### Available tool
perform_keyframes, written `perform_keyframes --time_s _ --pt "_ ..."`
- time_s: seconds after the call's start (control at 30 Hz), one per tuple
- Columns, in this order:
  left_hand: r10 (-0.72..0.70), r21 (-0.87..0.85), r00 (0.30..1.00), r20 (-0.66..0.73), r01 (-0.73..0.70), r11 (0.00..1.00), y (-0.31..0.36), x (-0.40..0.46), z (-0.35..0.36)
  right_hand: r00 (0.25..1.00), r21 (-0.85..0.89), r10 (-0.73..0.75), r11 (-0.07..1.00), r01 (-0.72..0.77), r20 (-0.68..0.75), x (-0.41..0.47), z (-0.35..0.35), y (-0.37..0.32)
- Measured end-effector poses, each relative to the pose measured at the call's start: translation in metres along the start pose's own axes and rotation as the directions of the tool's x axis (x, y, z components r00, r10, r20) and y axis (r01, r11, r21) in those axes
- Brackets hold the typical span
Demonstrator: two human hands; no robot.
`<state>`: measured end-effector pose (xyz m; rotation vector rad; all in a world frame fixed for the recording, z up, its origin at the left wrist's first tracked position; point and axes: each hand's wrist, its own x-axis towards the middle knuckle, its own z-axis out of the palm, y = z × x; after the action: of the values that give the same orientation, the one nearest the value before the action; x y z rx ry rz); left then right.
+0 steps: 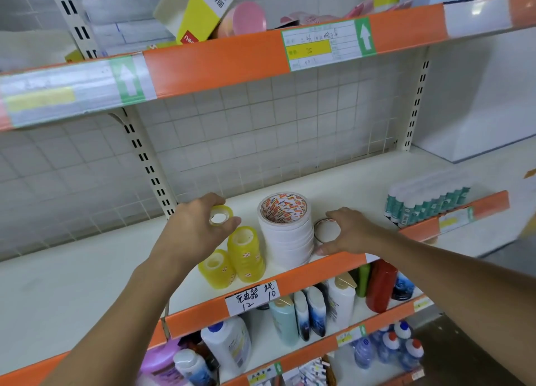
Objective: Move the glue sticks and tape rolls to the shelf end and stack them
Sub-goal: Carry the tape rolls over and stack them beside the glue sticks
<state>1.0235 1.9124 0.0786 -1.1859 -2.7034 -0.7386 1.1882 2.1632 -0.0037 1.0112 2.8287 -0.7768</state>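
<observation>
The left hand (pixel 200 226) pinches a small clear tape roll (pixel 221 216) just above the taller of two yellow tape stacks (pixel 246 253), which stand left of the white tape stack (pixel 285 229) on the shelf (pixel 362 179). The right hand (pixel 348 232) curls around a small white roll (pixel 327 229) just right of the white stack, while the wrapped glue sticks (pixel 426 203) lie far to the right. The stacking step seems in hand; next, the clear roll should be lowered centred on the yellow stack.

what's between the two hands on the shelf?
In the head view, the tall white tape stack stands between the left hand, which pinches a small clear roll, and the right hand, which grips a small roll.
</observation>
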Motion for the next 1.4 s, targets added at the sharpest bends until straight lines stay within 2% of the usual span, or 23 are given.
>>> perform_keyframes --time_s 0.3,0.63,0.83,1.4 --pt "0.016 0.009 0.999 0.044 -0.016 1.000 -0.004 -0.010 0.011 1.000 0.090 0.007 0.996 -0.007 0.004 0.001 -0.013 0.010" --pt "-0.012 -0.012 1.000 0.028 0.012 1.000 -0.033 -0.034 0.007 0.988 0.132 -0.043 0.989 0.063 -0.149 -0.003 -0.042 0.009" --pt "-0.037 -0.035 0.991 0.126 0.042 0.999 -0.046 -0.046 0.016 0.976 0.114 -0.098 0.986 0.122 -0.197 -0.011 -0.051 0.000" --pt "-0.078 -0.009 0.968 0.237 0.083 0.997 -0.042 -0.037 0.032 0.982 0.018 -0.153 0.988 0.156 -0.115 -0.018 -0.037 -0.004"
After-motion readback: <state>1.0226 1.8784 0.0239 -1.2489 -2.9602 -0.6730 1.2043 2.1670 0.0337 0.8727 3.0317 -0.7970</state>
